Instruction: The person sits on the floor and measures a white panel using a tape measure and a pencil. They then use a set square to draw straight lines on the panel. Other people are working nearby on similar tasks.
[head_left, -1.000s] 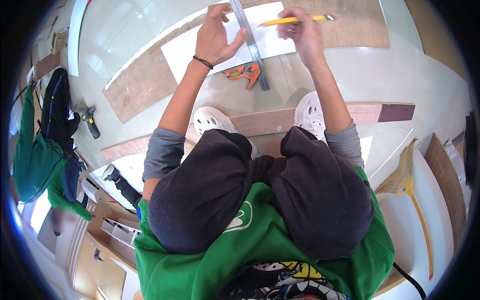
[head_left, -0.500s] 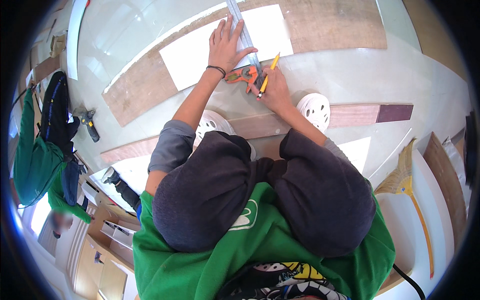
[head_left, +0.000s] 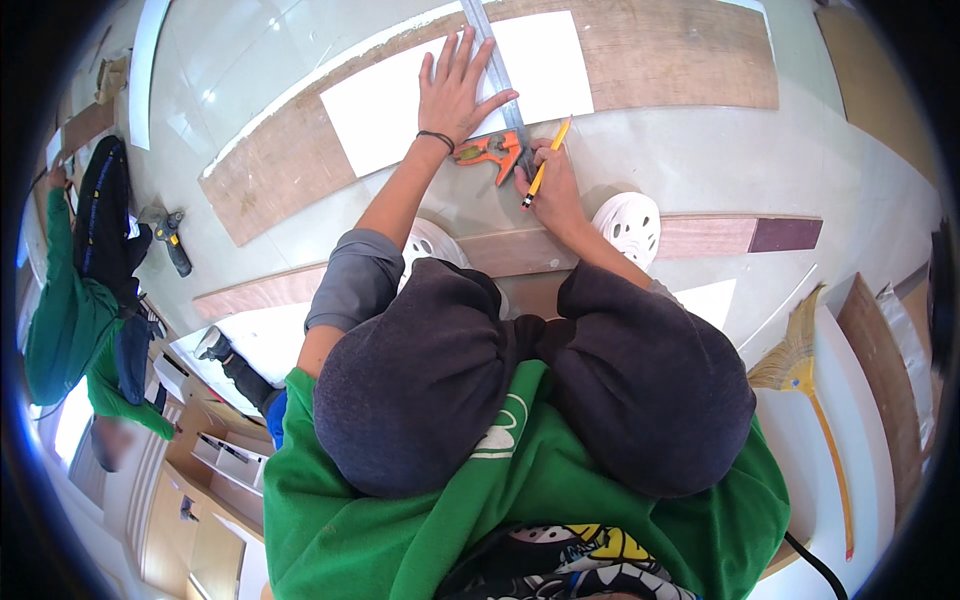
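Observation:
A combination square with an orange head (head_left: 490,153) and a metal blade (head_left: 497,70) lies across a white panel (head_left: 550,70). The panel rests on a long brown wooden board (head_left: 680,60). My left hand (head_left: 455,95) is spread on the panel, its fingers along the blade's left side and its thumb reaching over the blade. A yellow pencil (head_left: 547,165) sits in the grip of my right hand (head_left: 555,190), its tip up near the panel's lower edge. That hand is beside the square's head, close to the blade's near end; whether it touches the square is unclear.
White clogs (head_left: 627,225) are on my feet, by a narrow wooden strip (head_left: 700,236). To the left are a cordless drill (head_left: 175,243) and a person in green (head_left: 65,330). At the right, a broom (head_left: 800,345) leans near a brown board (head_left: 880,360).
My right hand and the pencil have shifted slightly right and nearer to me. The square has moved slightly the same way. My left fingers are spread a little wider.

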